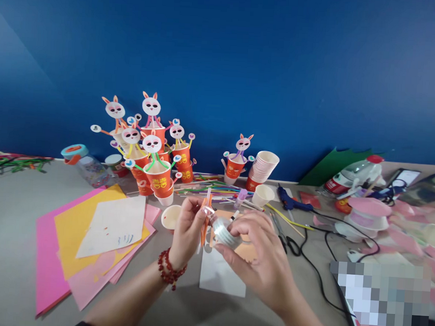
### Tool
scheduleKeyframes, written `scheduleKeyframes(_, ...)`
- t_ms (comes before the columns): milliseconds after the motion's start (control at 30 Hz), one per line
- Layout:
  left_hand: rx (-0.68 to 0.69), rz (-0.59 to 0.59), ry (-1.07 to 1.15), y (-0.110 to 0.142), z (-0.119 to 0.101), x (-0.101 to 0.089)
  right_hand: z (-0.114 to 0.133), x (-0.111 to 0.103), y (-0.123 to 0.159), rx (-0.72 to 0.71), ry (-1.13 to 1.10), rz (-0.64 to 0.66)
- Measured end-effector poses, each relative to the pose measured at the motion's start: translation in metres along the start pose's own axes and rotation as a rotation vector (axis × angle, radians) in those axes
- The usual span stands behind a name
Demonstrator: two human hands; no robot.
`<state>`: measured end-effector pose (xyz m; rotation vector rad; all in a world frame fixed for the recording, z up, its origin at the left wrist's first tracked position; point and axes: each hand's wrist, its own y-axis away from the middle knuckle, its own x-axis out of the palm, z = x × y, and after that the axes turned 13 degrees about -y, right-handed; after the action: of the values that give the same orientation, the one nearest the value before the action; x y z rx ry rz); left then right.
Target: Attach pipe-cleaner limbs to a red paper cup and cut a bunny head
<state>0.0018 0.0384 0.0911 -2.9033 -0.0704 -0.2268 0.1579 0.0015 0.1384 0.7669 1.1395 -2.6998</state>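
Observation:
Between the thumb and fingers of my left hand [188, 227] is a thin upright bundle: orange strips [203, 233] along a pale straw [208, 194]. My right hand [258, 249] is closed around a roll of clear tape [225, 234], just right of the bundle. A shiny piece of tape reaches from the roll to the bundle near my left fingertips. Under both hands lie a white sheet [222, 276] and an orange-tan sheet [254, 254] with small drawn or cut shapes, partly hidden by my right hand. A paper cup [170, 218] stands beside my left hand.
Rabbit figures [152, 144] in red paper cups stand at the back left, another rabbit cup [235, 166] beside stacked cups [263, 168]. Coloured paper [54, 266] lies left. A blue glue gun [292, 199], scissors [289, 243] and black cable [312, 267] lie right, near a bottle [349, 173].

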Motion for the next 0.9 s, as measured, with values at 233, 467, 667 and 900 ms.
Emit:
scheduleKeyframes(233, -0.080, 0.106, 0.068, 0.005, -0.004, 0.001, 0.002, -0.010, -0.008, -0.104, 0.117, -0.012)
scheduleKeyframes(467, -0.186, 0.111, 0.204, 0.005, -0.013, 0.002, -0.001, -0.009, -0.008, -0.108, 0.111, -0.041)
scheduleKeyframes(667, -0.209, 0.148, 0.258, 0.006, -0.015, 0.002, -0.004, -0.011, -0.012, -0.104, 0.099, -0.055)
scheduleKeyframes(900, -0.214, 0.137, 0.282, 0.007, -0.015, 0.002, -0.005, -0.012, -0.015, -0.095, 0.084, -0.059)
